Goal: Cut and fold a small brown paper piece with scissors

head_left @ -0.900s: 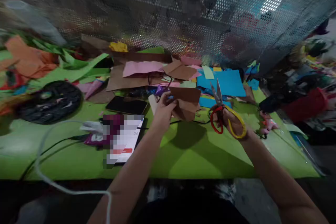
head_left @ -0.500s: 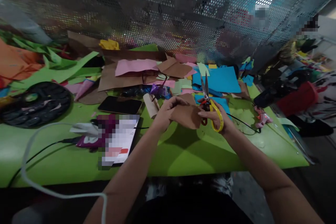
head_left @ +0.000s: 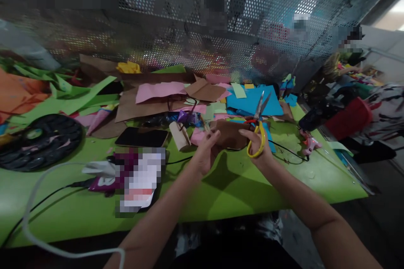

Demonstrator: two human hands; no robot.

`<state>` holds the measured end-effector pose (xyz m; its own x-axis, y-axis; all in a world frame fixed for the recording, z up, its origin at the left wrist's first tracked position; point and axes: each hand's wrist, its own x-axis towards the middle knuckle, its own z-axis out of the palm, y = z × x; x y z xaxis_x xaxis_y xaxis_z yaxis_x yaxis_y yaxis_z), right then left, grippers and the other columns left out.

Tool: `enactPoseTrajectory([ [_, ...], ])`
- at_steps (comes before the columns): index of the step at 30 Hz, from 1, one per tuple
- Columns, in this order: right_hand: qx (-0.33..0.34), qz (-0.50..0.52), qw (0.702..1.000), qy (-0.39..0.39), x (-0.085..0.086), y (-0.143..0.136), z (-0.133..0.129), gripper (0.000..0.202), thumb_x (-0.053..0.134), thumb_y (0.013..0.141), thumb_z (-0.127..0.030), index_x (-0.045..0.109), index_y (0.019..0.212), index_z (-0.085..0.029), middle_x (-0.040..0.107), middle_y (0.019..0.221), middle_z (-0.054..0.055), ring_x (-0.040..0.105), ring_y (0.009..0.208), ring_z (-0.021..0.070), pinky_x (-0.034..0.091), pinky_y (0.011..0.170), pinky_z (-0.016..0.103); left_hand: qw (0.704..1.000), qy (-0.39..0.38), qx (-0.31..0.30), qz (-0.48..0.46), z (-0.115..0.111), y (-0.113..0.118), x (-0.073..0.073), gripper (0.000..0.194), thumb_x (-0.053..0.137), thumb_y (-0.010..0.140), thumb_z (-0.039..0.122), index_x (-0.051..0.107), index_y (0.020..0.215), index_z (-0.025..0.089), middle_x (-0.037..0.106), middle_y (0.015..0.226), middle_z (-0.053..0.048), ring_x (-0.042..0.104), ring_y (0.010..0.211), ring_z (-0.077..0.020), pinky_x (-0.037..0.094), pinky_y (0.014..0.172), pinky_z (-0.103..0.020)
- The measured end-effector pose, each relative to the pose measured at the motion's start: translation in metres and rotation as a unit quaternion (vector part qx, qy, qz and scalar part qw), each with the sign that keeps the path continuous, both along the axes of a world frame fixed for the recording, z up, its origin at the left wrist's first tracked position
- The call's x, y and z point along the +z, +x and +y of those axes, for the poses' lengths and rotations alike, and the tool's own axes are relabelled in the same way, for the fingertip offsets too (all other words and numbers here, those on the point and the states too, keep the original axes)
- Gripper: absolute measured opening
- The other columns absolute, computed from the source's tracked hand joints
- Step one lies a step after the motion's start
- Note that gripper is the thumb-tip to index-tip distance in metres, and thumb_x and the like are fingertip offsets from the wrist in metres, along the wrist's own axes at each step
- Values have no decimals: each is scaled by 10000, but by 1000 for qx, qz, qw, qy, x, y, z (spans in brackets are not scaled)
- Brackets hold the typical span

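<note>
Holding brown paper piece (head_left: pixel 229 133) between both hands, scissors (head_left: pixel 258 128) in the right

Brown paper piece sits just above the green table (head_left: pixel 221 185), right in front of the person, its long axis running left-right between the hands; left hand (head_left: pixel 206 151) is at its left edge, fingers loosely curled with fingertips touching or pinching that edge, exact grip hard to tell; right hand (head_left: pixel 257 149) is at its right edge, fingers closed through the yellow loop of the scissors, index finger reaching onto the paper; scissors blades stand open, tips pointing up and away from the paper toward the blue sheet (head_left: pixel 252 101) behind; cardboard tube (head_left: pixel 179 135) and black phone (head_left: pixel 142 137) lie left of the paper
</note>
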<state>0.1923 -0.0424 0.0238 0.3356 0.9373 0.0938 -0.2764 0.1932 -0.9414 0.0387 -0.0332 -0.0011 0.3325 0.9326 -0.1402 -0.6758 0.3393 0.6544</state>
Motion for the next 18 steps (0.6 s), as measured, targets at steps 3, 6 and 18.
enactPoseTrajectory([
  [3, 0, 31, 999, 25, 4, -5, 0, 451, 791, 649, -225, 604, 1060, -235, 693, 853, -20, 671, 781, 200, 554, 789, 377, 1000, -4, 21, 4, -4, 3, -1, 469, 897, 653, 363, 664, 1025, 200, 755, 923, -15, 710, 765, -143, 590, 679, -243],
  [6, 4, 48, 998, 42, 6, -11, 0, 418, 786, 678, -226, 597, 1051, -236, 716, 886, -4, 687, 821, 216, 561, 821, 407, 999, -17, 26, 28, -7, 7, -1, 422, 920, 613, 264, 672, 945, 182, 751, 874, -6, 704, 747, -132, 596, 675, -234],
  [18, 289, -30, 956, -32, 5, 27, -31, 456, 736, 823, -534, 607, 1151, -243, 555, 816, -16, 564, 719, 138, 559, 727, 297, 979, -90, 180, 16, 20, -20, 9, 296, 854, 711, 215, 640, 915, 196, 737, 732, 54, 656, 552, -84, 540, 530, -183],
])
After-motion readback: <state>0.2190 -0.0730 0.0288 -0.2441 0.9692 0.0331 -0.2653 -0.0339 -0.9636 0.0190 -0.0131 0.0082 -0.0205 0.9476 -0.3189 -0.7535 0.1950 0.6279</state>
